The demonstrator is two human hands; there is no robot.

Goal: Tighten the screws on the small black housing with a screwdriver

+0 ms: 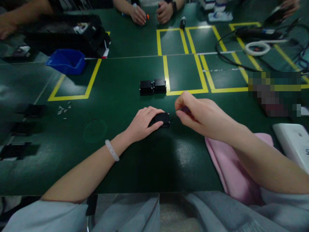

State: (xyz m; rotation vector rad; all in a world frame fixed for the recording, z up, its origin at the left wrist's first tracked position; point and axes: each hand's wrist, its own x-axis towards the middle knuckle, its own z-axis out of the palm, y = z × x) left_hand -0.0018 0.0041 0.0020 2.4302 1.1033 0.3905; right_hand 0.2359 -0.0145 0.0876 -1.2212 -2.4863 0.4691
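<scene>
Grey sleeves [48,212], then green table [120,80] (yellow-taped); left hand [142,124] grips black box [163,118].

Matt black plastic block [162,119], smooth green mat [116,93], soft pink cloth [229,167]

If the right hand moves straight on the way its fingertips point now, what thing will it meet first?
Most likely the small black box that the left hand holds. The right hand points left at it, pinching a thin dark piece; whether that piece already touches the box is unclear.
</scene>
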